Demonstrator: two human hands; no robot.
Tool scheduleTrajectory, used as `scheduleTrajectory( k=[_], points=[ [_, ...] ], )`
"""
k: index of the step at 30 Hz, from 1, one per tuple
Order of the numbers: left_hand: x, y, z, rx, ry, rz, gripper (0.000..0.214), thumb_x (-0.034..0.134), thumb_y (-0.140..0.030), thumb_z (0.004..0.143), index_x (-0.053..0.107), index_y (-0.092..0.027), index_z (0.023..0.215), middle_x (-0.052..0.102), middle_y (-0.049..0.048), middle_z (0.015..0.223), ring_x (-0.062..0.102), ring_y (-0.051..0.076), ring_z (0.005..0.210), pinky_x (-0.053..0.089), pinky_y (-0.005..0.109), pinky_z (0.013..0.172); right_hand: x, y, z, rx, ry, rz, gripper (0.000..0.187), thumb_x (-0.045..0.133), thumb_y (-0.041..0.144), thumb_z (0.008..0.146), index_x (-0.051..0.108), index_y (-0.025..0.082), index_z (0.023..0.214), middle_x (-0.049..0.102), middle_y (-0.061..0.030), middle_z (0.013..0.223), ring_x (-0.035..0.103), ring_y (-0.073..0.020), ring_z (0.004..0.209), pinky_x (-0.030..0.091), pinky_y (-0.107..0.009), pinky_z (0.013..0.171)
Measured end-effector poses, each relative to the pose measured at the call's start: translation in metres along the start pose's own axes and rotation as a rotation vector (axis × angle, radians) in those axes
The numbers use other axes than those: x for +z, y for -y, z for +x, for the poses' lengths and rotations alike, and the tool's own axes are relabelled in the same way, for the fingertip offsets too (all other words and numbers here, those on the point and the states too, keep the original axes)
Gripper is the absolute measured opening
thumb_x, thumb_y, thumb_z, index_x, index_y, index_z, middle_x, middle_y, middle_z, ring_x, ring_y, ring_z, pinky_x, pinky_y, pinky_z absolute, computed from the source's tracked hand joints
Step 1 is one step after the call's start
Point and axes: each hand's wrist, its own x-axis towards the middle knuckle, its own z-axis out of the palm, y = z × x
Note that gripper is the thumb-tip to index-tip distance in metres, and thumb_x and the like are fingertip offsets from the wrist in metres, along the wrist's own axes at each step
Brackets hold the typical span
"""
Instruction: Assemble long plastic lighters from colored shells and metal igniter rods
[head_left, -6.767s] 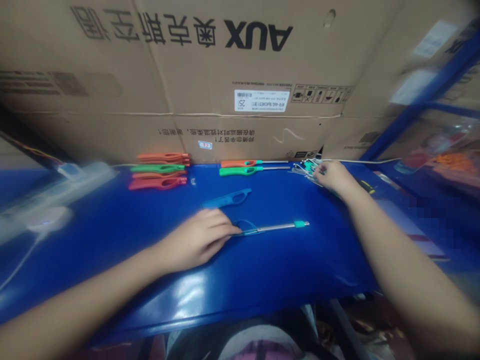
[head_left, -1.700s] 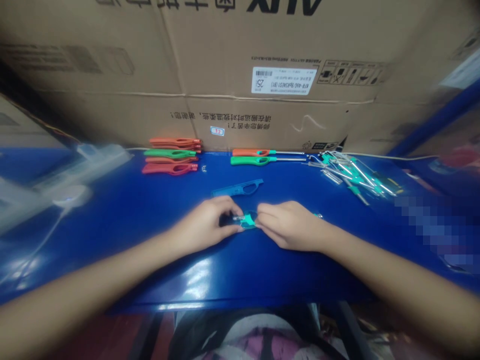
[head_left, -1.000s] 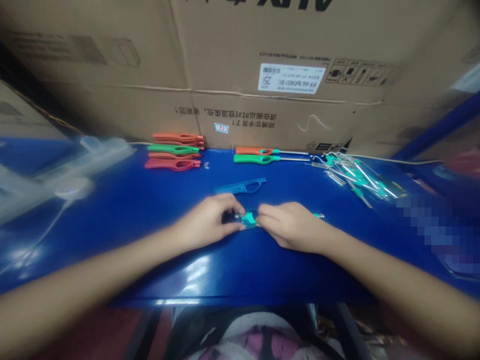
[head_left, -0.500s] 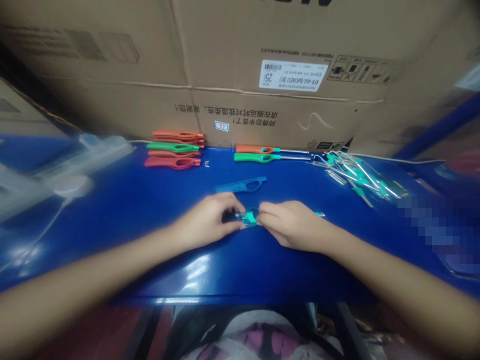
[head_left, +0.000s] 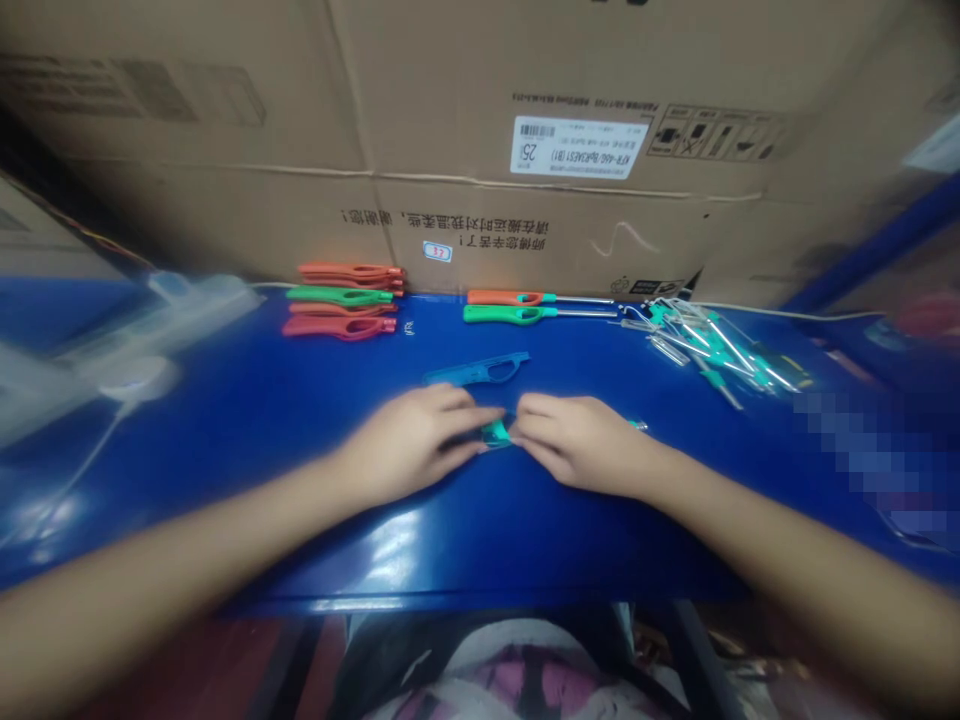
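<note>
My left hand [head_left: 420, 440] and my right hand [head_left: 581, 438] meet over the blue table, fingers closed on a stick lighter [head_left: 496, 434] between them. Only its teal trigger area and a bit of blue casing show; the fingers hide most of it. The left index finger lies across the teal part, while the right fingertips pinch its right side. A small teal and metal tip [head_left: 638, 425] sticks out past my right hand. Just beyond my hands lies a loose blue lighter shell half [head_left: 487, 370], with an oval trigger opening.
Behind stand stacked orange, red and green lighter handles [head_left: 341, 327], then two lighters with metal rods [head_left: 510, 314]. A heap of metal rods with teal parts [head_left: 712, 350] lies at right. At left is a blurred white power strip [head_left: 180, 310]. A cardboard box [head_left: 442, 120] walls off the back.
My left index finger has stretched to the right over the teal part, covering more of it. My right hand stays nearly in place. The view has shifted slightly.
</note>
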Motion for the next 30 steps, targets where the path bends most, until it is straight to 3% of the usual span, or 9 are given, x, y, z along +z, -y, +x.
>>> scheduleTrajectory(
  k=[4, 7, 12, 21, 27, 30],
  points=[
    [-0.0004, 0.0023, 0.0, 0.138, 0.051, 0.216, 0.036, 0.046, -0.032, 0.105, 0.062, -0.024, 0.136, 0.068, 0.0093, 0.115, 0.064, 0.025, 0.099, 0.054, 0.038, 0.083, -0.0014, -0.004, 0.0012, 0.067, 0.02, 0.12, 0.021, 0.05, 0.024, 0.102, 0.069, 0.017, 0.099, 0.064, -0.0052, 0.095, 0.058, -0.0148, 0.077, 0.038, -0.026, 0.065],
    [-0.0026, 0.0024, 0.0008, 0.18, 0.075, 0.256, 0.038, 0.042, -0.031, 0.106, 0.06, -0.022, 0.138, 0.066, 0.0113, 0.12, 0.064, 0.026, 0.101, 0.055, 0.039, 0.084, -0.0026, -0.0052, 0.0006, 0.048, 0.033, 0.107, 0.021, 0.049, 0.024, 0.102, 0.069, 0.017, 0.098, 0.064, -0.0053, 0.094, 0.058, -0.0152, 0.077, 0.039, -0.026, 0.065],
    [-0.0046, -0.0005, 0.0017, 0.187, 0.105, 0.254, 0.038, 0.041, -0.031, 0.106, 0.06, -0.021, 0.138, 0.065, 0.0122, 0.122, 0.063, 0.025, 0.101, 0.055, 0.04, 0.085, -0.0031, -0.0058, -0.0015, -0.014, 0.024, 0.036, 0.024, 0.046, 0.023, 0.103, 0.068, 0.016, 0.094, 0.064, -0.0056, 0.092, 0.056, -0.0151, 0.074, 0.037, -0.027, 0.064],
    [-0.0033, -0.0018, 0.0014, 0.159, 0.113, 0.273, 0.038, 0.043, -0.03, 0.106, 0.059, -0.022, 0.139, 0.065, 0.0123, 0.121, 0.062, 0.025, 0.1, 0.054, 0.039, 0.084, -0.0063, -0.0026, -0.0018, 0.004, -0.007, 0.062, 0.022, 0.047, 0.022, 0.1, 0.068, 0.016, 0.103, 0.064, -0.0069, 0.097, 0.058, -0.0159, 0.077, 0.041, -0.028, 0.065],
    [-0.0044, -0.0004, 0.0025, 0.15, 0.097, 0.219, 0.035, 0.045, -0.031, 0.105, 0.063, -0.023, 0.135, 0.065, 0.0112, 0.12, 0.062, 0.024, 0.102, 0.053, 0.036, 0.087, -0.0085, -0.0077, -0.0048, -0.1, 0.027, 0.033, 0.023, 0.052, 0.023, 0.098, 0.065, 0.021, 0.117, 0.065, -0.0065, 0.11, 0.061, -0.0158, 0.082, 0.042, -0.027, 0.067],
    [-0.0038, 0.0009, 0.003, 0.142, 0.093, 0.202, 0.035, 0.045, -0.03, 0.105, 0.063, -0.023, 0.134, 0.065, 0.0112, 0.121, 0.062, 0.024, 0.104, 0.053, 0.037, 0.089, -0.0043, -0.0095, -0.004, -0.109, 0.03, 0.031, 0.019, 0.052, 0.025, 0.099, 0.065, 0.022, 0.113, 0.064, -0.0065, 0.114, 0.062, -0.0158, 0.084, 0.042, -0.027, 0.066]
  ],
)
